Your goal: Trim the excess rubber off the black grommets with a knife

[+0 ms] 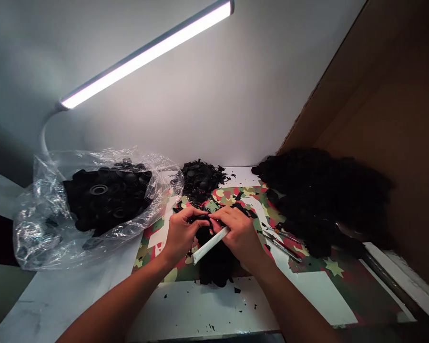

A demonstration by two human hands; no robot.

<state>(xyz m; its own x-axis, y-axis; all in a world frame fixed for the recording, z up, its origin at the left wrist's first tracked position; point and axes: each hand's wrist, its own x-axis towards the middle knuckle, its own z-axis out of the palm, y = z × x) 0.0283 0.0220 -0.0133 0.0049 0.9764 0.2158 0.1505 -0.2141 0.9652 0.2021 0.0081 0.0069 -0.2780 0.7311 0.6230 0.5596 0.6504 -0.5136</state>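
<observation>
My left hand (pixel 186 234) pinches a small black rubber part (pixel 200 218) between thumb and fingers, above the middle of a camouflage-patterned mat. Close against it, my right hand (pixel 240 233) is closed round a white-handled tool (pixel 210 245). The handle slants down to the left out of my right fist, and its working end is hidden by the fingers. The fingertips of both hands meet at the black part. Directly below them lies a heap of black rubber pieces (pixel 216 264).
On the left a clear plastic bag (pixel 39 228) holds black ringed rubber parts. Black scraps (pixel 200 176) are piled at the back, and a large black heap (pixel 325 190) lies right. Metal tweezers (pixel 282 245) rest on the mat (pixel 148 255). A lit lamp (pixel 146 55) hangs above; cardboard (pixel 386 119) stands right.
</observation>
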